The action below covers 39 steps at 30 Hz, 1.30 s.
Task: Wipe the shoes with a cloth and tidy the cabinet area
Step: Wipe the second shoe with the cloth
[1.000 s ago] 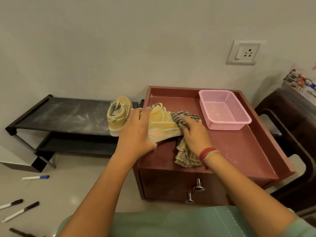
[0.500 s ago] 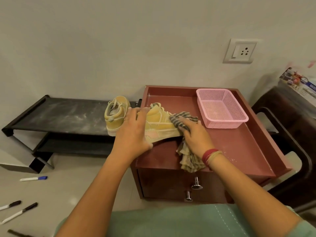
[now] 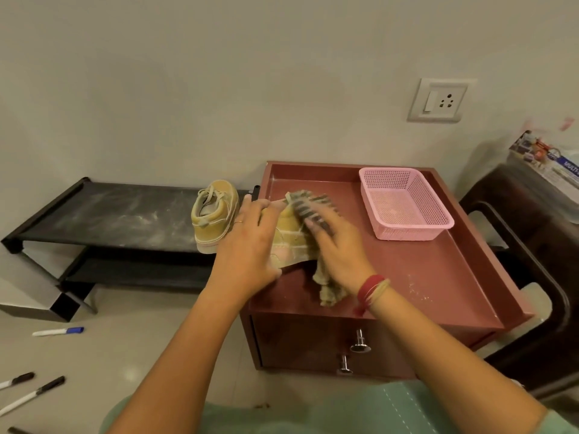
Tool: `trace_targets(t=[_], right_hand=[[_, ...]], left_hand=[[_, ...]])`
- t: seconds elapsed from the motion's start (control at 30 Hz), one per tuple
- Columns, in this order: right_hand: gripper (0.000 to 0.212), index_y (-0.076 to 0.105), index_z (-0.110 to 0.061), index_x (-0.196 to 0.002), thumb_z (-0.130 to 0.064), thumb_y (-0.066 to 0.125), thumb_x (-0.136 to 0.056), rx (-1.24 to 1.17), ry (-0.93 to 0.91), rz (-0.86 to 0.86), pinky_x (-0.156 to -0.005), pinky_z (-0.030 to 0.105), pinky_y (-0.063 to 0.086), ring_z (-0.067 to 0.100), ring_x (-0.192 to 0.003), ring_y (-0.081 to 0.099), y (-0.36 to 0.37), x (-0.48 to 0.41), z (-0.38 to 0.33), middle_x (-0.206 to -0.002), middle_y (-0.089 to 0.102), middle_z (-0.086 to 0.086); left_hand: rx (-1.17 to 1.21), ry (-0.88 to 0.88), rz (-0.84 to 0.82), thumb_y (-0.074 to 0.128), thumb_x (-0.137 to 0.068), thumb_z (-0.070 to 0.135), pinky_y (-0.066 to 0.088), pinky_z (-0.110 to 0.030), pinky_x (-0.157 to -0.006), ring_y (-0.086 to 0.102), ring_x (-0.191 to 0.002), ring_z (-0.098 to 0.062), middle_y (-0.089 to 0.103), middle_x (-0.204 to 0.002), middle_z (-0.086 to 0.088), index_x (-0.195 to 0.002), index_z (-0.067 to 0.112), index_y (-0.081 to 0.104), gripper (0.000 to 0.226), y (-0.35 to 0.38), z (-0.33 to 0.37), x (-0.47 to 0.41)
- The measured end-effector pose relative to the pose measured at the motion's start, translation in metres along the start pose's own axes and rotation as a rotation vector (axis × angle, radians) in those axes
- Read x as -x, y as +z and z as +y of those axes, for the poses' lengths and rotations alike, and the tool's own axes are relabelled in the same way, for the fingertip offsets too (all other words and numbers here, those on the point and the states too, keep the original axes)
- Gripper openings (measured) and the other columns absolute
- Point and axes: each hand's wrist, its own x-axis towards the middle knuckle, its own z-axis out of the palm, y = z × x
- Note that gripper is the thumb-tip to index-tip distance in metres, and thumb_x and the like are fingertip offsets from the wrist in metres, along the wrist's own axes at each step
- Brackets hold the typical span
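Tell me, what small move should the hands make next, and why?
Likely sweep the cloth down the shoe: the right hand presses it near the top, the left hand steadies the shoe on the cabinet, and its lower side lies bare.

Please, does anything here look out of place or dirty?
Yes. Several white markers lie scattered on the floor at left. Pale crumbs speckle the red-brown cabinet top near its right front edge, and whitish dust streaks the black shoe rack shelf.
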Motion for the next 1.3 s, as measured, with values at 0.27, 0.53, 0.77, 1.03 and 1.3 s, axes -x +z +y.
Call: trace_targets(t=[0.27, 0.53, 0.77, 1.03, 1.3], right_hand=[[0.039, 0.05, -0.023, -0.134, -0.015, 0.047, -0.096, 0.082, 0.003, -0.106, -0.111, 0.009, 0.017, 0.005, -0.129, 0.041, 0.008, -0.003, -0.003, -0.135, 0.05, -0.009], [0.039, 0.052, -0.022, -0.132, -0.014, 0.049, -0.094, 0.085, -0.009, -0.091, -0.11, 0.02, 0.029, 0.007, -0.126, 0.045, 0.005, -0.003, 0.002, -0.132, 0.054, -0.009], [0.033, 0.06, -0.022, -0.124, -0.015, 0.05, -0.093, 0.149, 0.032, -0.01, -0.1, 0.02, 0.036, 0.01, -0.113, 0.055, -0.005, -0.009, 0.009, -0.122, 0.063, -0.004], [0.034, 0.058, -0.019, -0.127, -0.013, 0.052, -0.094, 0.173, 0.091, 0.004, -0.104, 0.028, 0.038, 0.017, -0.122, 0.052, -0.005, -0.013, 0.017, -0.127, 0.06, -0.002], [0.028, 0.062, -0.016, -0.12, -0.014, 0.05, -0.094, 0.058, 0.161, -0.015, -0.096, 0.028, 0.044, 0.018, -0.109, 0.059, -0.007, -0.02, 0.01, -0.114, 0.066, -0.001]], left_hand=[[0.018, -0.018, -0.015, 0.081, -0.058, 0.014, 0.047, -0.036, -0.095, 0.022, -0.142, -0.032, 0.037, -0.135, -0.002, -0.138, 0.02, 0.033, 0.094, 0.001, -0.004, 0.004], [-0.007, -0.018, -0.021, 0.08, -0.058, 0.018, 0.051, -0.036, -0.088, 0.023, -0.142, -0.034, 0.037, -0.133, -0.002, -0.137, 0.021, 0.032, 0.092, 0.002, 0.001, 0.003], [-0.024, -0.033, -0.02, 0.077, -0.062, 0.014, 0.055, -0.033, -0.077, 0.02, -0.144, -0.032, 0.036, -0.134, 0.001, -0.137, 0.024, 0.033, 0.087, 0.0, 0.005, 0.002], [-0.011, -0.041, -0.045, 0.078, -0.061, 0.015, 0.054, -0.033, -0.079, 0.016, -0.145, -0.032, 0.034, -0.135, 0.002, -0.137, 0.025, 0.031, 0.09, 0.0, 0.001, 0.002], [-0.03, 0.05, 0.003, 0.08, -0.057, 0.008, 0.051, -0.035, -0.09, 0.025, -0.141, -0.037, 0.039, -0.132, -0.004, -0.134, 0.019, 0.037, 0.089, 0.003, -0.001, 0.002]])
